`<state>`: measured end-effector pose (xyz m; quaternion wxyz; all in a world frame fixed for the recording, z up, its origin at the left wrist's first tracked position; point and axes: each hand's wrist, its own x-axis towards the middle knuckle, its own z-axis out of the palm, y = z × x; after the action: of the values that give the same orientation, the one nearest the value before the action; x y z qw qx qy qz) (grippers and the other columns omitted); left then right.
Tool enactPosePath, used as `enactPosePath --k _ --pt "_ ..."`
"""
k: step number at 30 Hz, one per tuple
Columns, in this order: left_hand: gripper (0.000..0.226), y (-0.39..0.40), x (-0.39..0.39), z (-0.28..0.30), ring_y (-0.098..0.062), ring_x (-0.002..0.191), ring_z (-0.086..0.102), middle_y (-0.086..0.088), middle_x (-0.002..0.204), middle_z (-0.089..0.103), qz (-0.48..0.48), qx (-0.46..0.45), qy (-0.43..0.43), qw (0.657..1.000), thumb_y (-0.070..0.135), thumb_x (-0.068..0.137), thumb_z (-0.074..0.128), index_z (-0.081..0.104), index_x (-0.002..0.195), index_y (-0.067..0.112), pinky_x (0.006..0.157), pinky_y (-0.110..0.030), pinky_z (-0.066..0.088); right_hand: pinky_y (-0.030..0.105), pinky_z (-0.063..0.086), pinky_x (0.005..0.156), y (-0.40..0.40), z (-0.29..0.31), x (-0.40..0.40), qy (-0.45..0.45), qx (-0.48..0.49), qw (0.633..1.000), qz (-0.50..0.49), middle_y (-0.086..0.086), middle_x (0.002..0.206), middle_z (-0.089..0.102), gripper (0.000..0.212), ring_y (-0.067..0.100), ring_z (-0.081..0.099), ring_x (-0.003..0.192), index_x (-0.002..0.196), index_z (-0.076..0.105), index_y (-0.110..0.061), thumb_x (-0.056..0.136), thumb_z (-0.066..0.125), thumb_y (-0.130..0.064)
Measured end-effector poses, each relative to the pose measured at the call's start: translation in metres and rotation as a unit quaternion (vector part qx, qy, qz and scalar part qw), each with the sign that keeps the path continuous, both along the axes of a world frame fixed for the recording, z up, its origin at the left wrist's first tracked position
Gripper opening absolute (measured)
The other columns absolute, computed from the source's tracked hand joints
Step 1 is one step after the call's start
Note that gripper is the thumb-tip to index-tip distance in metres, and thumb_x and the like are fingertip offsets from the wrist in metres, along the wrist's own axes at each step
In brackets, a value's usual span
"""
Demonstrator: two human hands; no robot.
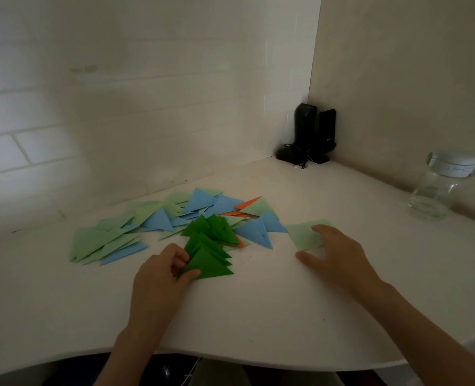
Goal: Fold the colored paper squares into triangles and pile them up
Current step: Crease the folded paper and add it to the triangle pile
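A spread of folded paper triangles (175, 218) in light green, blue, dark green and orange lies across the middle of the white table (258, 316). My left hand (161, 277) pinches the near corner of a dark green triangle (208, 264) at the front of the dark green group. To the right, a flat light green paper square (304, 235) lies on the table. My right hand (334, 254) rests on its near right part with fingers spread and fairly straight.
Two black speakers (311, 135) with a cable stand in the far corner against the walls. A clear glass jar (439, 188) with a lid stands at the right. The table's curved front edge runs below my forearms.
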<state>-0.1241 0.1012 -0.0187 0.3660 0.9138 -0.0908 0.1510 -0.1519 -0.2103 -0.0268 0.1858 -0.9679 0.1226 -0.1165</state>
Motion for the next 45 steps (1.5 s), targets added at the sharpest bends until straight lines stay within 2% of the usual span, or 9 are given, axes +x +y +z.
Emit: enactPosePath --k 7,14,19,23,28,32,35,41,45 --pt "0.032 0.005 0.017 -0.003 -0.002 0.073 0.053 0.014 0.08 0.06 0.006 -0.014 0.029 0.999 0.021 0.065 0.084 0.06 0.085 0.026 0.057 -0.016 0.034 0.031 0.033 0.101 0.002 0.005 -0.003 0.005 -0.012 1.0 -0.023 -0.004 0.135 0.048 0.066 0.018 0.046 0.122 0.131 0.047 -0.025 0.078 0.058 -0.063" --pt "0.011 0.001 0.018 -0.004 0.0 0.071 0.055 0.014 0.077 0.062 0.01 -0.039 0.036 0.999 0.025 0.08 0.073 0.062 0.083 0.025 0.059 -0.011 0.033 0.033 0.035 0.096 0.009 0.003 -0.007 -0.02 -0.065 0.997 -0.045 -0.006 0.124 0.057 0.048 0.017 0.053 0.113 0.119 0.059 -0.027 0.082 0.054 -0.059" --pt "0.019 -0.002 0.021 -0.011 -0.001 0.069 0.052 0.01 0.077 0.059 0.019 0.018 -0.004 1.0 0.016 0.074 0.078 0.06 0.077 0.022 0.057 -0.012 0.03 0.036 0.037 0.091 0.012 -0.003 -0.005 -0.021 -0.137 0.99 -0.008 0.0 0.103 0.065 0.029 0.022 0.059 0.1 0.109 0.064 -0.021 0.089 0.049 -0.036" --pt "0.024 -0.005 0.022 -0.011 -0.001 0.07 0.05 0.01 0.079 0.058 0.017 0.017 -0.01 1.0 0.01 0.072 0.078 0.059 0.078 0.023 0.058 -0.011 0.031 0.047 0.046 0.083 0.012 -0.011 -0.006 -0.057 -0.16 0.985 -0.012 0.001 0.077 0.066 0.037 0.025 0.065 0.076 0.084 0.071 -0.019 0.081 0.035 -0.03" --pt "0.029 -0.025 0.006 -0.003 -0.009 0.081 0.052 0.012 0.086 0.057 -0.052 0.024 -0.114 0.992 0.006 0.07 0.079 0.061 0.084 0.023 0.071 -0.019 0.041 0.049 0.037 0.093 0.007 -0.005 -0.013 -0.108 -0.126 0.986 -0.019 -0.006 0.097 0.069 0.01 0.018 0.065 0.091 0.084 0.073 -0.028 0.086 0.063 -0.024" --pt "0.017 -0.053 -0.018 0.005 -0.007 0.09 0.051 0.011 0.092 0.056 -0.134 0.009 -0.159 0.978 0.013 0.076 0.073 0.062 0.087 0.021 0.078 -0.015 0.04 0.041 0.042 0.085 0.011 0.0 -0.031 -0.199 -0.12 0.973 0.02 -0.008 0.094 0.07 0.019 0.015 0.066 0.087 0.081 0.073 -0.029 0.082 0.055 -0.034" --pt "0.012 -0.071 -0.03 0.004 -0.003 0.091 0.05 0.013 0.095 0.053 -0.198 -0.01 -0.144 0.97 0.019 0.081 0.069 0.061 0.089 0.024 0.079 -0.014 0.04 0.033 0.036 0.079 0.021 0.002 -0.049 -0.211 -0.121 0.968 0.067 -0.011 0.092 0.068 0.03 0.013 0.063 0.083 0.085 0.073 -0.029 0.085 0.045 -0.039" --pt "0.02 -0.099 -0.037 -0.015 -0.002 0.102 0.049 0.012 0.106 0.054 -0.276 0.008 -0.084 0.957 0.035 0.085 0.058 0.064 0.101 0.025 0.089 -0.012 0.036 0.026 0.035 0.068 0.032 -0.007 -0.062 -0.188 -0.094 0.972 0.108 -0.018 0.081 0.067 0.026 0.009 0.062 0.075 0.076 0.069 -0.033 0.081 0.045 -0.04" --pt "0.023 -0.11 -0.032 -0.024 -0.005 0.096 0.05 0.01 0.099 0.06 -0.285 0.03 -0.065 0.956 0.038 0.082 0.056 0.066 0.096 0.023 0.084 -0.012 0.036 0.026 0.04 0.066 0.03 -0.014 -0.065 -0.163 -0.055 0.978 0.116 -0.019 0.081 0.066 0.025 0.007 0.062 0.077 0.074 0.068 -0.034 0.08 0.047 -0.043"
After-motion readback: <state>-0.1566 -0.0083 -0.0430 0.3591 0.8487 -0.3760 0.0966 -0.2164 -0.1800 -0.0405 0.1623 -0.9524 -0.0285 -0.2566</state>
